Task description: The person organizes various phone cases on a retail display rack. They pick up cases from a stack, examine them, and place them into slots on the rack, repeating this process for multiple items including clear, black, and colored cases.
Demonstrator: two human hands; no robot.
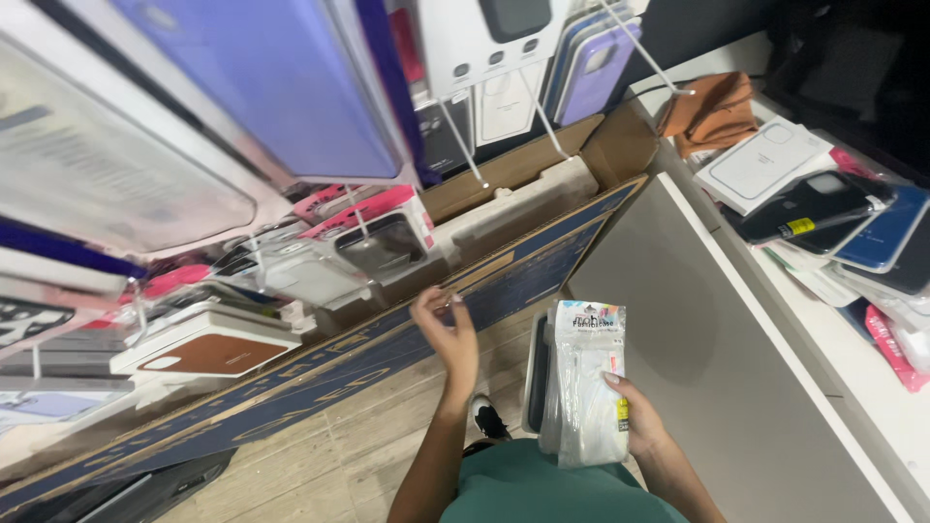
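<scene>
Wood-plank floor [339,455], white counter [765,320], hanging phone cases [368,242], right hand [635,421] gripped stack of clear packets [586,383], left hand [448,334] was released, fingers loosely curled.

Hanging phone cases [368,242], long cardboard box [407,329], orange cloth [717,111] on white shelf [823,329].

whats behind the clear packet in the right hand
The right hand holds a stack: behind the clear packet, a dark-edged phone case shows at its left side. The rest is covered, so their number is unclear.
</scene>
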